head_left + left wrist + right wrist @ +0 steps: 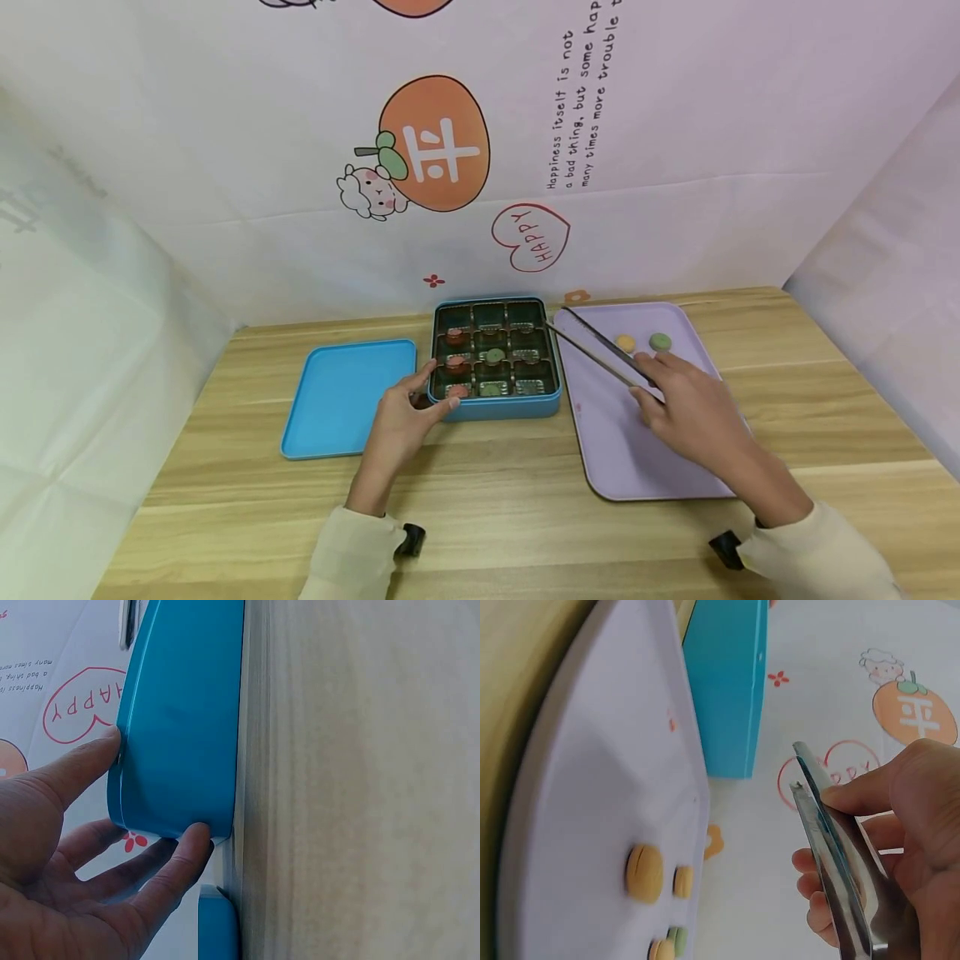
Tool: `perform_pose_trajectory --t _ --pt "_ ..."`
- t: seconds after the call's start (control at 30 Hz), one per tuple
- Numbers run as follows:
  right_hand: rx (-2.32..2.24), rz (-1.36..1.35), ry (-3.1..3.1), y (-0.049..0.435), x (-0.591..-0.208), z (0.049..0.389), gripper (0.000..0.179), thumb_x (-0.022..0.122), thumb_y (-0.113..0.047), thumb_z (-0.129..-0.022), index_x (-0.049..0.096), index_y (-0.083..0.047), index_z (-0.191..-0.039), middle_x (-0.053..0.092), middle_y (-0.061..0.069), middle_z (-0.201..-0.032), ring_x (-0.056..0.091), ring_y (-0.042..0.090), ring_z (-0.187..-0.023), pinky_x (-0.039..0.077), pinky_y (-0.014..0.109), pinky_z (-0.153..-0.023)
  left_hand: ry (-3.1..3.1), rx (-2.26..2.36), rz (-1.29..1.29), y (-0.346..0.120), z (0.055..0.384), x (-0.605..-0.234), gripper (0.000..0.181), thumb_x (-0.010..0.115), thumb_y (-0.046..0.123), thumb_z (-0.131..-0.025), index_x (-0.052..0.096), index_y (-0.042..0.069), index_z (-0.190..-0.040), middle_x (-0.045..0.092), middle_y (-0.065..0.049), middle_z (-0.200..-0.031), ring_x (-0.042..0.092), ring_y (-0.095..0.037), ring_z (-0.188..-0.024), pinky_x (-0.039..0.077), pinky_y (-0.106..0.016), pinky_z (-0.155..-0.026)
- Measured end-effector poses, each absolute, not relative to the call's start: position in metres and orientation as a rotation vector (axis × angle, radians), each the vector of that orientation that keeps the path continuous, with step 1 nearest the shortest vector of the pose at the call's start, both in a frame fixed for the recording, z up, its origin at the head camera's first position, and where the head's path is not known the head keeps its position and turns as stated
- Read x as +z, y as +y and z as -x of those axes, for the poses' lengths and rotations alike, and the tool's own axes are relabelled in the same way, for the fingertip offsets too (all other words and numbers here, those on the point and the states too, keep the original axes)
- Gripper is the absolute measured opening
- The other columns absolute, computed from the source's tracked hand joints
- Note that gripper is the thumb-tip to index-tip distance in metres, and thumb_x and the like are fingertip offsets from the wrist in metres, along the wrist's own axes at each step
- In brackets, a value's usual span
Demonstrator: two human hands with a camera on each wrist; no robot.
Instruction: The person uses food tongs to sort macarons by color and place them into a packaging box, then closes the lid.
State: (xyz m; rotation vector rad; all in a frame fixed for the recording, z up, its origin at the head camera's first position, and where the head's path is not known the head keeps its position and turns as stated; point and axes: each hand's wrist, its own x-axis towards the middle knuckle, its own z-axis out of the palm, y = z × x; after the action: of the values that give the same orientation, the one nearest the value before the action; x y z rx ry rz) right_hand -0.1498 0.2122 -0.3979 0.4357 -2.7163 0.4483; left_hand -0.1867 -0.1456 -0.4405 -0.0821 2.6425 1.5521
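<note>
A blue square tin (498, 408) has a clear divided insert. Pink macarons (455, 362) fill its left column; green macarons (495, 356) sit in the middle and front compartments of the centre column. My left hand (401, 421) grips the tin's front left corner, thumb at the rim and fingers along the side, as the left wrist view (161, 735) also shows. In my right hand (690, 408) I hold metal tongs (592, 356), their tips near the tin's right rim. The right wrist view shows nothing between the slightly parted tips.
The tin's blue lid (352, 396) lies at left on the wooden table (487, 508). A lilac tray (637, 458) at right bears several macarons, among them a yellow one (625, 342) and a green one (660, 342). A printed cloth (645, 225) hangs behind the table.
</note>
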Motion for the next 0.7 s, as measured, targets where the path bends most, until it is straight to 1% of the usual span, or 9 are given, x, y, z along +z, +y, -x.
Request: perform_pose_trajectory --t 0.17,0.23,0.33,0.43,0.47,0.63,0.7 --pt "0.410 -0.405 -2.660 0.229 -0.405 0.150 0.039 0.080 -0.007 -0.085 0.071 0.008 -0.120 0.069 0.019 -0.096 0.064 0.030 -0.071 0.050 0.048 -0.052 2.639 1.557 0.083 -0.145 0.187 -0.441 0.072 0.081 0.025 -0.094 0.049 0.019 -0.158 0.048 -0.017 -0.158 0.047 -0.017 -0.068 0.038 -0.029 -0.058" --pt "0.388 -0.390 -2.629 0.236 -0.408 0.149 0.040 0.081 -0.006 -0.083 0.071 0.009 -0.118 0.067 0.017 -0.091 0.059 0.027 -0.067 0.048 0.047 -0.049 2.638 1.558 0.083 -0.145 0.186 -0.440 0.072 0.081 0.025 -0.094 0.049 0.019 -0.158 0.049 -0.017 -0.158 0.047 -0.017 -0.068 0.038 -0.029 -0.058" --pt "0.358 -0.371 -2.598 0.244 -0.412 0.148 0.040 0.082 -0.006 -0.081 0.070 0.009 -0.116 0.065 0.018 -0.088 0.059 0.028 -0.067 0.047 0.047 -0.048 2.637 1.558 0.084 -0.145 0.186 -0.440 0.072 0.081 0.025 -0.094 0.049 0.019 -0.158 0.049 -0.017 -0.157 0.046 -0.017 -0.067 0.037 -0.029 -0.057" --pt "0.332 -0.348 -2.584 0.251 -0.415 0.147 0.042 0.082 -0.005 -0.079 0.070 0.010 -0.116 0.065 0.022 -0.091 0.061 0.033 -0.068 0.048 0.051 -0.050 2.641 1.552 0.087 -0.145 0.186 -0.440 0.072 0.081 0.025 -0.094 0.049 0.020 -0.159 0.048 -0.017 -0.159 0.046 -0.017 -0.067 0.038 -0.029 -0.057" --pt "0.328 -0.337 -2.589 0.253 -0.416 0.147 0.042 0.082 -0.005 -0.079 0.070 0.011 -0.116 0.065 0.022 -0.090 0.060 0.033 -0.067 0.048 0.051 -0.049 2.643 1.550 0.088 -0.145 0.186 -0.440 0.072 0.081 0.026 -0.094 0.049 0.020 -0.159 0.048 -0.017 -0.159 0.046 -0.017 -0.068 0.038 -0.029 -0.058" --pt "0.305 -0.266 -2.639 0.266 -0.419 0.146 0.045 0.081 -0.006 -0.081 0.068 0.014 -0.119 0.065 0.027 -0.095 0.061 0.036 -0.068 0.049 0.053 -0.050 2.654 1.545 0.088 -0.145 0.187 -0.440 0.072 0.082 0.026 -0.094 0.050 0.020 -0.158 0.046 -0.018 -0.161 0.048 -0.020 -0.077 0.040 -0.031 -0.061" --pt "0.301 -0.242 -2.666 0.271 -0.421 0.145 0.045 0.081 -0.007 -0.082 0.068 0.014 -0.120 0.066 0.029 -0.097 0.062 0.037 -0.069 0.050 0.054 -0.051 2.653 1.548 0.085 -0.145 0.187 -0.441 0.072 0.082 0.026 -0.094 0.050 0.019 -0.158 0.048 -0.018 -0.159 0.048 -0.020 -0.077 0.039 -0.031 -0.061"
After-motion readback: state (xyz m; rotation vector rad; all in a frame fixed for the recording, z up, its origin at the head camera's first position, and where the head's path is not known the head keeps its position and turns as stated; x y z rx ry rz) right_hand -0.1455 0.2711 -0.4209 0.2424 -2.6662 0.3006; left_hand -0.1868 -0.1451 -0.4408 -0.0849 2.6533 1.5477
